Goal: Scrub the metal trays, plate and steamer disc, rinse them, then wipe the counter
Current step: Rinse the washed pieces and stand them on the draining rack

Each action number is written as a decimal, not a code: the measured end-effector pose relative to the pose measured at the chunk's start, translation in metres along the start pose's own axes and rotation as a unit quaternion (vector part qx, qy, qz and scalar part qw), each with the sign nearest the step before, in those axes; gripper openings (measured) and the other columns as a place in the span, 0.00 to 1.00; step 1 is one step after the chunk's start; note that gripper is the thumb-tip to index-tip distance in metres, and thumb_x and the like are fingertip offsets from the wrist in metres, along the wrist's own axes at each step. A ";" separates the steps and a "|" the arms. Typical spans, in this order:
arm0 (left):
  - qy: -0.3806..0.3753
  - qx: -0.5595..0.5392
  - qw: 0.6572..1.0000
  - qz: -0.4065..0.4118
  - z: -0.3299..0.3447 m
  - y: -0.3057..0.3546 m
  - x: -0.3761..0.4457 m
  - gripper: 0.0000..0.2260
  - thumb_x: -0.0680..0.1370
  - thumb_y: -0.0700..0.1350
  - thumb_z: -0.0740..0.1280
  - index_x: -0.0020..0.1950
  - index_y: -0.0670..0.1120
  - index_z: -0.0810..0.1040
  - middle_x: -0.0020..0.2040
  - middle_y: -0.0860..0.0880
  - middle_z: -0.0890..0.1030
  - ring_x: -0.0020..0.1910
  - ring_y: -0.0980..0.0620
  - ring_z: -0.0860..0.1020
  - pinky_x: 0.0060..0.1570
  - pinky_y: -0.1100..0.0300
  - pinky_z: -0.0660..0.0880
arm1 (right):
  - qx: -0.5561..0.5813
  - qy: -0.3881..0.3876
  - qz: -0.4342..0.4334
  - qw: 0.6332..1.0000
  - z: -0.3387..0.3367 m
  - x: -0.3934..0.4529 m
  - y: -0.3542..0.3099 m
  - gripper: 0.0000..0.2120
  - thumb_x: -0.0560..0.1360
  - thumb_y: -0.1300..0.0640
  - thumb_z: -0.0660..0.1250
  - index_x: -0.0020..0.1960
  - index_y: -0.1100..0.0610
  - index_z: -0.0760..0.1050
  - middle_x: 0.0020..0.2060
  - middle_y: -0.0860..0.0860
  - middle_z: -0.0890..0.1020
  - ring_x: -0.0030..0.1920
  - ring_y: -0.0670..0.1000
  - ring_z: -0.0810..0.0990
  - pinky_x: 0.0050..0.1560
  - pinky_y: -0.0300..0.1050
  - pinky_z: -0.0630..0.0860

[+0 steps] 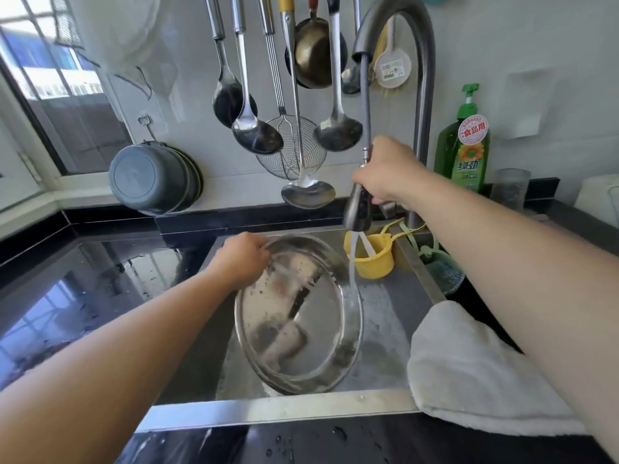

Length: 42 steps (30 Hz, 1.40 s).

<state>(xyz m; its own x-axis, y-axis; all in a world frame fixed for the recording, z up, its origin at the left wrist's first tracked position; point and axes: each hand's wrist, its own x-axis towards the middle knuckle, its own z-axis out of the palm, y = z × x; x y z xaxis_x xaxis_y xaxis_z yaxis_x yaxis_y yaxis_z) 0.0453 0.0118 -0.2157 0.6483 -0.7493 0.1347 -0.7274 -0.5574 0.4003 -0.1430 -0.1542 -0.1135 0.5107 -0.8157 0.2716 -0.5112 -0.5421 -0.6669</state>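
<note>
A round metal tray is tilted over the steel sink, its shiny inside facing me. My left hand grips its far-left rim. My right hand holds the pull-out faucet sprayer on its grey hose, above the tray's far right edge. Water streams from the sprayer onto the tray's right rim. The other trays, the plate and the steamer disc are out of view.
A white towel drapes over the sink's right edge. A yellow cup hangs in the sink's back corner. Green dish soap stands by the faucet. Ladles and a strainer hang above. The wet black counter lies left.
</note>
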 end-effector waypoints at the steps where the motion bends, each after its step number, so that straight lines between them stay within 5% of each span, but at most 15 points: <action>1: -0.015 -0.037 0.999 -0.018 0.004 -0.003 -0.004 0.09 0.82 0.45 0.64 0.52 0.45 0.84 0.36 0.49 0.78 0.38 0.47 0.77 0.39 0.56 0.72 | 0.002 0.011 0.000 1.000 0.004 0.002 0.000 0.13 0.76 0.61 0.70 0.59 0.58 0.71 0.51 0.58 0.77 0.47 0.59 0.81 0.48 0.57 0.85; 5: -0.090 -0.221 0.960 -0.145 0.021 -0.017 -0.020 0.13 0.80 0.42 0.63 0.49 0.53 0.87 0.42 0.43 0.86 0.40 0.42 0.86 0.32 0.49 0.83 | 0.069 0.039 -0.002 0.997 0.020 0.009 -0.003 0.15 0.75 0.60 0.71 0.58 0.56 0.70 0.51 0.56 0.77 0.48 0.59 0.81 0.48 0.57 0.84; 12: -0.133 -0.353 0.887 -0.267 0.030 -0.029 -0.030 0.12 0.79 0.33 0.62 0.57 0.44 0.81 0.45 0.39 0.84 0.34 0.41 0.85 0.33 0.47 0.83 | 0.299 -0.010 0.002 0.954 0.043 0.011 -0.017 0.16 0.74 0.65 0.71 0.60 0.60 0.72 0.53 0.58 0.78 0.51 0.59 0.83 0.40 0.54 0.86; 16: -0.124 -0.418 0.843 -0.314 0.034 -0.027 -0.034 0.09 0.77 0.30 0.58 0.51 0.39 0.75 0.41 0.39 0.78 0.32 0.40 0.80 0.29 0.46 0.82 | 0.376 -0.053 0.003 0.925 0.042 0.007 -0.023 0.14 0.77 0.68 0.68 0.61 0.63 0.72 0.48 0.55 0.77 0.49 0.55 0.83 0.43 0.56 0.85; 18: -0.118 -0.447 0.824 -0.329 0.040 -0.028 -0.035 0.09 0.77 0.29 0.56 0.51 0.38 0.73 0.41 0.38 0.77 0.36 0.39 0.79 0.38 0.39 0.83 | 0.393 -0.084 -0.002 0.916 0.039 0.004 -0.025 0.12 0.78 0.68 0.67 0.60 0.63 0.72 0.47 0.55 0.77 0.50 0.55 0.84 0.46 0.59 0.85; 20: -0.102 -0.452 0.821 -0.333 0.047 -0.029 -0.033 0.12 0.76 0.28 0.55 0.55 0.36 0.74 0.47 0.36 0.79 0.43 0.35 0.80 0.41 0.34 0.81 | 0.413 -0.113 -0.007 0.903 0.035 0.000 -0.026 0.09 0.78 0.69 0.66 0.57 0.62 0.72 0.47 0.56 0.77 0.51 0.59 0.84 0.48 0.61 0.84; 24: -0.074 -0.450 0.820 -0.345 0.054 -0.021 -0.036 0.23 0.78 0.26 0.54 0.73 0.37 0.67 0.65 0.34 0.75 0.52 0.32 0.78 0.31 0.37 0.78 | 0.440 -0.160 -0.009 0.884 0.027 -0.005 -0.024 0.06 0.79 0.69 0.65 0.52 0.60 0.71 0.46 0.58 0.78 0.48 0.60 0.86 0.46 0.59 0.85; 26: -0.041 -0.450 0.824 -0.342 0.057 -0.018 -0.036 0.28 0.77 0.25 0.55 0.77 0.38 0.64 0.55 0.36 0.75 0.46 0.36 0.77 0.32 0.40 0.80 | 0.432 -0.173 -0.010 0.885 0.022 -0.007 -0.022 0.06 0.79 0.69 0.64 0.51 0.60 0.71 0.45 0.58 0.78 0.45 0.59 0.86 0.42 0.56 0.85; 28: -0.018 -0.445 0.833 -0.329 0.060 -0.020 -0.031 0.28 0.76 0.24 0.57 0.73 0.42 0.73 0.48 0.40 0.77 0.45 0.39 0.78 0.42 0.39 0.83 | 0.410 -0.180 -0.007 0.894 0.016 -0.008 -0.018 0.07 0.79 0.69 0.64 0.54 0.60 0.71 0.45 0.58 0.79 0.43 0.57 0.86 0.39 0.53 0.84; 33: 0.016 -0.488 0.811 -0.321 0.058 -0.017 -0.031 0.29 0.74 0.21 0.56 0.60 0.47 0.84 0.48 0.42 0.82 0.48 0.38 0.82 0.54 0.45 0.82 | 0.356 -0.187 0.009 0.916 0.003 -0.006 -0.011 0.10 0.78 0.68 0.65 0.58 0.60 0.70 0.48 0.58 0.79 0.42 0.56 0.88 0.38 0.52 0.84; 38: -0.004 -0.463 0.846 -0.265 0.061 -0.014 -0.033 0.26 0.76 0.24 0.63 0.61 0.49 0.86 0.52 0.43 0.87 0.48 0.39 0.86 0.51 0.43 0.84 | 0.368 -0.166 -0.005 0.915 0.013 -0.006 -0.019 0.11 0.77 0.69 0.65 0.58 0.62 0.71 0.47 0.58 0.79 0.42 0.56 0.88 0.36 0.51 0.83; 42: -0.008 -0.438 0.860 -0.259 0.059 -0.008 -0.039 0.23 0.79 0.26 0.57 0.60 0.46 0.85 0.44 0.45 0.83 0.41 0.44 0.83 0.44 0.48 0.84 | 0.384 -0.115 0.003 0.916 0.029 0.002 -0.026 0.12 0.76 0.69 0.66 0.59 0.64 0.72 0.48 0.59 0.78 0.49 0.59 0.86 0.37 0.54 0.84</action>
<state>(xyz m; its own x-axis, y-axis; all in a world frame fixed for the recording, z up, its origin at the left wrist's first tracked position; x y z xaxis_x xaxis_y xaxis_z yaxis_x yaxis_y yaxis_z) 0.0127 0.0245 -0.2776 0.8269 -0.4892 -0.2774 0.1127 -0.3391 0.9340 -0.1091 -0.1357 -0.1159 0.6870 -0.7059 0.1723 0.0783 -0.1638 -0.9834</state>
